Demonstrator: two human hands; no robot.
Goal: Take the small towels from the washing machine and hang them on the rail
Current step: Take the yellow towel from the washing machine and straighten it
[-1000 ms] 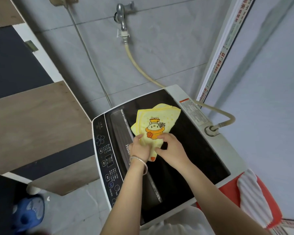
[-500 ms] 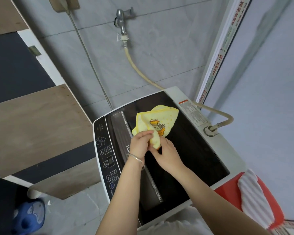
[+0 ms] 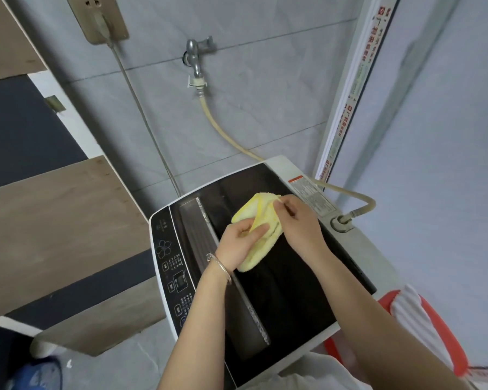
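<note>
A small yellow towel (image 3: 261,240) lies folded on the dark closed lid of the top-loading washing machine (image 3: 293,291). My left hand (image 3: 238,244), with a bracelet on the wrist, presses and holds the towel's near left part. My right hand (image 3: 297,222) pinches the towel's far right edge between thumb and fingers. The printed picture on the towel is hidden inside the fold. No rail is in view.
A tap (image 3: 195,59) with a beige hose (image 3: 226,136) is on the tiled wall behind the machine. A power socket (image 3: 102,19) and cord sit upper left. A red basket holding a white striped cloth (image 3: 414,319) stands at the right. Wooden boards (image 3: 57,220) lean at the left.
The towel lay spread with its cartoon print showing; both hands have folded it over, so the print is hidden, and the bundle now sits more compact under my hands.
</note>
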